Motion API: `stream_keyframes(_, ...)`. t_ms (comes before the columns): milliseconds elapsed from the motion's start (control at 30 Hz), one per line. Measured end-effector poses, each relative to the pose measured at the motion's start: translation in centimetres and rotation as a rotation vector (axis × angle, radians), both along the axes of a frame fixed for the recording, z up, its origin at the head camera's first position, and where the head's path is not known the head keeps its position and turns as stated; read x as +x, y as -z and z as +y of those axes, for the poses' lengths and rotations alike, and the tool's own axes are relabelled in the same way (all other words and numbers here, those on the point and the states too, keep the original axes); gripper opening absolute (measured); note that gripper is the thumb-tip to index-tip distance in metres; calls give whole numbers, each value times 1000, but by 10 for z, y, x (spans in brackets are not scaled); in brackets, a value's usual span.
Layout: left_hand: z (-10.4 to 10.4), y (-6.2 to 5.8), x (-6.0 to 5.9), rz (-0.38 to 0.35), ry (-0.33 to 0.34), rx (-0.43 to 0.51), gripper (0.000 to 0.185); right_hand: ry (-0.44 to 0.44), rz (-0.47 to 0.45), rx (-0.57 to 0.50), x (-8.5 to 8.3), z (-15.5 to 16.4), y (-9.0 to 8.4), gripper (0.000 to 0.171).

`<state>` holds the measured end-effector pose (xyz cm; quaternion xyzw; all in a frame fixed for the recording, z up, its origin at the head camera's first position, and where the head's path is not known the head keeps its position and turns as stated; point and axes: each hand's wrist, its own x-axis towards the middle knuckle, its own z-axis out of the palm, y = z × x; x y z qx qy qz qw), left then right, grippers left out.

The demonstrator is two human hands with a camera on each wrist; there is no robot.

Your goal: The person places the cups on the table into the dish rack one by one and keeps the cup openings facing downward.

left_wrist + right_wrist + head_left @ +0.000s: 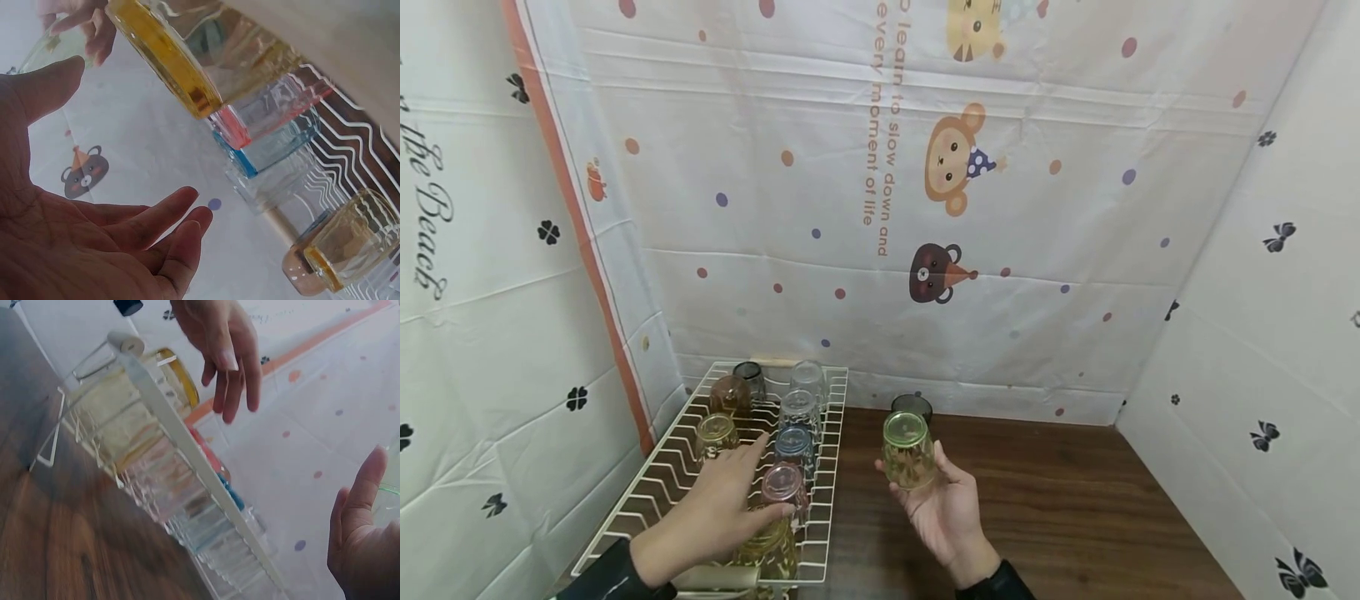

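Note:
My right hand (951, 521) grips a clear green glass (908, 458) above the wooden table, thumb and fingers round its sides. The same glass shows pale at the upper left of the left wrist view. My left hand (707, 508) hovers over the front of a white wire rack (822, 554) with fingers spread and nothing in them. Nearest to it are a yellow glass (771, 554), partly hidden below the thumb, and a pink glass (785, 492). A blue glass (795, 446) and two clear glasses stand in line behind the pink one.
Along the rack's left side stand an amber-yellow glass (717, 429), a brown glass (730, 396) and a dark grey glass (750, 377). Another dark glass (913, 404) is on the table (1075, 500) behind the green one. Printed cloth walls (760, 217) surround the table's back and sides.

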<state>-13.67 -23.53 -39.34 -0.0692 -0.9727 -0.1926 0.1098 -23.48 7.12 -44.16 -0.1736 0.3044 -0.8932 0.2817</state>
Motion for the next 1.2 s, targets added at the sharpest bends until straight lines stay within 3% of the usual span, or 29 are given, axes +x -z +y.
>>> stream_keyframes(300, 8, -1, -1, 7, 19, 55, 109, -56, 25, -75, 8, -6, -3, 44)
stream_keyframes(400, 13, -5, -3, 14, 37, 66, 109, -35, 18, -54, 9, -8, -2, 45)
stream_keyframes(700, 41, -16, -6, -54, 103, 167, 105, 33, -19, -1, 10, -14, 7, 44)
stream_keyframes(933, 70, -24, -9, 28, 182, 176, 99, -53, 66, 15, 13, -19, 10, 42)
stream_keyframes(1200, 97, -23, -12, 257, 262, 197, 85, -106, 96, 13, 24, -27, 1, 36)
